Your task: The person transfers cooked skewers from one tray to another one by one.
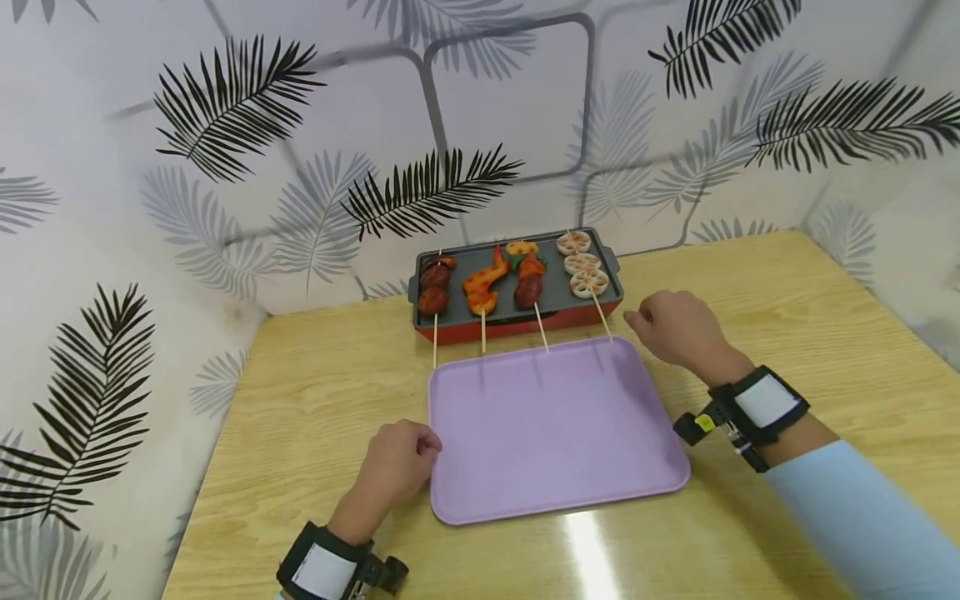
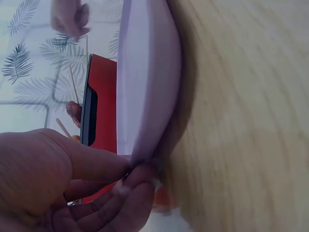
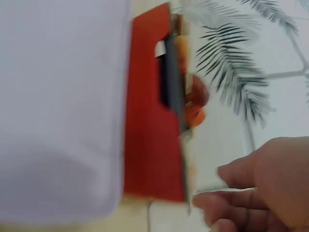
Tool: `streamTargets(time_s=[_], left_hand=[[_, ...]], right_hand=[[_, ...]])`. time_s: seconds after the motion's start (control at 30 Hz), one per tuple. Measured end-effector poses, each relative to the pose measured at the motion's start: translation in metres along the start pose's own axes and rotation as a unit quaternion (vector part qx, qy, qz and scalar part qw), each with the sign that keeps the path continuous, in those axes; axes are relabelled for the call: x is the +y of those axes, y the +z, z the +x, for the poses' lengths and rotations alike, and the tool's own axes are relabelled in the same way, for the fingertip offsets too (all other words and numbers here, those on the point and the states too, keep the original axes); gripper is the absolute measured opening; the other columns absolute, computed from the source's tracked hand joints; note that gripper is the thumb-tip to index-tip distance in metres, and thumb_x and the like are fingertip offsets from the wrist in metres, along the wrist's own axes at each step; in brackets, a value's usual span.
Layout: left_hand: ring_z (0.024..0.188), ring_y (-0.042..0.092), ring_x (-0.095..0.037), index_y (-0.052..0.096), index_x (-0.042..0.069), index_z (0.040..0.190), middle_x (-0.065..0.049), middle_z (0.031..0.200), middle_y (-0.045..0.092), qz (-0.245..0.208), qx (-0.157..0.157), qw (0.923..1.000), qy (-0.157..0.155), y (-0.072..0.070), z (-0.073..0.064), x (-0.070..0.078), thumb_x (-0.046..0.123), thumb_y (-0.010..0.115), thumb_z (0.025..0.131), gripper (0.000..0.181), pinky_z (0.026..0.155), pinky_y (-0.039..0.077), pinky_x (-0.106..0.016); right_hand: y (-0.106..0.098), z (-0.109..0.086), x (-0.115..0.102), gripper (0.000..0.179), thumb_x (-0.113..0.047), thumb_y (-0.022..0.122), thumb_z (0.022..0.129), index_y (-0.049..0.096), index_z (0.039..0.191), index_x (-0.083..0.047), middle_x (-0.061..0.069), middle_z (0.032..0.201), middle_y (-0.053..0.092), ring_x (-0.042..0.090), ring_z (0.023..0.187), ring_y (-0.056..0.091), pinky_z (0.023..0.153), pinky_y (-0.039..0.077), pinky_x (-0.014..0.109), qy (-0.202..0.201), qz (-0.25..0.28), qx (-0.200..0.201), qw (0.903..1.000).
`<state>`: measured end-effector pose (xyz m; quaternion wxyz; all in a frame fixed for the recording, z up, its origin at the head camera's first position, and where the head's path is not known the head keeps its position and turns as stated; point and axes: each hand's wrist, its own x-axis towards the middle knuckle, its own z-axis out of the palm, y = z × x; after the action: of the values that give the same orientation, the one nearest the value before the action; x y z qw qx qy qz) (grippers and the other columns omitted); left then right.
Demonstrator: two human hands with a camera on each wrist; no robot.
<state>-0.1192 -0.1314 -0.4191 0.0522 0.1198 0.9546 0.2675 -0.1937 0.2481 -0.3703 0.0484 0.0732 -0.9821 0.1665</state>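
Currently, I have the left hand [image 1: 401,458] at lower left of centre in the frame, beside the left edge of the lilac tray [image 1: 558,442]. From the left wrist I see its thumb and fingers pinching the tray's rim. The tray lies across the middle of the frame, on the wooden tabletop [image 1: 322,400].

My right hand [image 1: 678,329] is right of centre, fingers loosely bent and holding nothing, close to the right end of the red grill [image 1: 510,329]. I can't tell whether a fingertip touches the grill.

The grill stands at upper centre, just beyond the tray, with four skewers on top; their sticks point down the frame. I make out lotus slices [image 1: 587,283] on the rightmost and a wing [image 1: 483,287] second from left. A leaf-patterned wall [image 1: 525,117] fills the top.
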Motion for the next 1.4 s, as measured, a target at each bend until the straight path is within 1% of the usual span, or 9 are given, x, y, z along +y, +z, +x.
streamTargets(time_s=[0.1, 0.17, 0.33, 0.5, 0.67, 0.83, 1.07, 1.2, 1.4], left_hand=[[0.058, 0.048, -0.010, 0.075, 0.005, 0.083, 0.000, 0.066, 0.060, -0.005, 0.017, 0.9998, 0.001, 0.000, -0.001, -0.004, 0.004, 0.064, 0.082, 0.011, 0.055, 0.044, -0.028], [0.057, 0.047, -0.010, 0.074, 0.005, 0.084, 0.000, 0.065, 0.060, -0.006, 0.026, 0.9996, 0.003, 0.001, -0.002, -0.006, 0.004, 0.063, 0.083, 0.012, 0.055, 0.043, -0.028], [0.055, 0.047, -0.009, 0.074, 0.004, 0.087, -0.001, 0.066, 0.060, -0.012, 0.026, 0.9996, 0.000, 0.003, -0.002, -0.008, 0.004, 0.060, 0.084, 0.014, 0.052, 0.042, -0.027], [0.053, 0.047, -0.009, 0.074, 0.004, 0.088, 0.000, 0.065, 0.060, -0.010, 0.023, 0.9997, 0.002, 0.001, 0.000, -0.006, 0.004, 0.060, 0.084, 0.014, 0.051, 0.042, -0.026], [0.053, 0.046, -0.009, 0.073, 0.003, 0.087, -0.001, 0.065, 0.059, -0.006, 0.031, 0.9994, 0.012, -0.002, 0.001, -0.004, 0.001, 0.059, 0.083, 0.015, 0.050, 0.041, -0.026], [0.050, 0.044, -0.009, 0.072, 0.000, 0.089, -0.002, 0.064, 0.056, -0.007, 0.015, 0.9999, 0.002, -0.002, -0.001, -0.001, 0.001, 0.056, 0.083, 0.017, 0.047, 0.037, -0.024], [0.051, 0.044, -0.010, 0.073, 0.001, 0.089, -0.004, 0.068, 0.060, 0.000, 0.015, 0.9999, -0.003, 0.000, -0.001, 0.000, 0.000, 0.056, 0.084, 0.018, 0.047, 0.038, -0.025], [0.053, 0.046, -0.011, 0.074, 0.000, 0.092, -0.005, 0.073, 0.062, -0.007, 0.003, 0.9998, -0.016, -0.001, -0.002, 0.001, 0.002, 0.056, 0.087, 0.019, 0.048, 0.039, -0.025], [0.058, 0.050, -0.012, 0.074, 0.000, 0.095, -0.008, 0.078, 0.066, 0.002, 0.000, 0.9997, -0.025, 0.002, -0.002, 0.005, 0.003, 0.056, 0.088, 0.019, 0.052, 0.044, -0.026]], right_hand=[[-0.006, 0.019, -0.018, 0.049, -0.028, 0.054, 0.095, 0.042, 0.050, -0.013, -0.005, 0.048, 0.031, 0.013, 0.043, 0.032, 0.044, 0.022, 0.027, -0.001, 0.022, 0.007, 0.9997], [-0.004, 0.029, -0.027, 0.049, -0.030, 0.055, 0.094, 0.044, 0.049, -0.013, -0.006, 0.047, 0.032, 0.012, 0.042, 0.034, 0.042, 0.021, 0.025, 0.010, 0.021, -0.006, 0.9997], [0.008, 0.045, -0.031, 0.043, -0.028, 0.056, 0.090, 0.050, 0.050, -0.012, -0.004, 0.047, 0.042, 0.015, 0.046, 0.042, 0.042, 0.025, 0.026, 0.044, 0.011, -0.033, 0.9984], [0.015, 0.050, -0.026, 0.038, -0.022, 0.056, 0.089, 0.054, 0.053, -0.009, -0.001, 0.049, 0.049, 0.016, 0.047, 0.045, 0.044, 0.027, 0.027, 0.056, 0.028, -0.043, 0.9971], [0.016, 0.052, -0.024, 0.037, -0.015, 0.053, 0.088, 0.050, 0.052, -0.009, -0.003, 0.048, 0.042, 0.015, 0.046, 0.041, 0.045, 0.027, 0.027, 0.038, 0.052, -0.034, 0.9974], [0.018, 0.051, -0.025, 0.037, -0.011, 0.053, 0.087, 0.046, 0.051, -0.010, -0.005, 0.048, 0.035, 0.013, 0.045, 0.036, 0.047, 0.025, 0.027, 0.018, 0.065, -0.043, 0.9968], [0.009, 0.029, -0.038, 0.039, -0.010, 0.051, 0.091, 0.044, 0.053, -0.011, -0.004, 0.049, 0.033, 0.014, 0.047, 0.038, 0.049, 0.030, 0.030, -0.026, 0.048, -0.003, 0.9985], [0.000, 0.006, -0.048, 0.040, -0.009, 0.051, 0.092, 0.042, 0.053, -0.011, -0.003, 0.049, 0.034, 0.014, 0.046, 0.038, 0.049, 0.030, 0.030, -0.053, 0.039, 0.022, 0.9976], [-0.005, -0.038, -0.047, 0.035, -0.011, 0.054, 0.092, 0.047, 0.058, -0.011, -0.004, 0.049, 0.038, 0.012, 0.046, 0.037, 0.049, 0.030, 0.029, -0.057, 0.051, 0.034, 0.9965]])
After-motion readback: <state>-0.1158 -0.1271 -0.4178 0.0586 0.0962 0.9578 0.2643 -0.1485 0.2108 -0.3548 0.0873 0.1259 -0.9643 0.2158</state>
